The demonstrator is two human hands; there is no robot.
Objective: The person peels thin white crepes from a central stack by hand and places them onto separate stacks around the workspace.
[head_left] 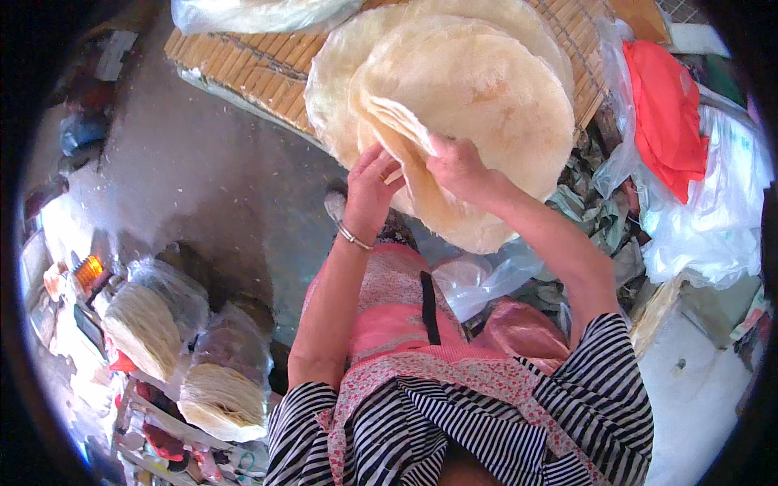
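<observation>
A stack of large, round, thin flatbread-like sheets (462, 79) lies in front of me, pale cream with faint brown patches. My right hand (459, 167) grips the near-left edge of several sheets, which is lifted and folded over in layers. Close beside that fold, my left hand (372, 182) has its fingers apart and loosely curled; its fingertips are against or just over the sheets, and nothing shows held in them. The lower sheets hang past the near edge of a slatted bamboo platform (267, 73).
A plastic-wrapped bundle (267, 12) sits at the platform's far left. Red plastic (665, 115) and clear plastic bags (705, 212) lie at right. Two bagged stacks of round sheets (143, 328) stand at lower left. Grey floor (200, 152) extends to the left.
</observation>
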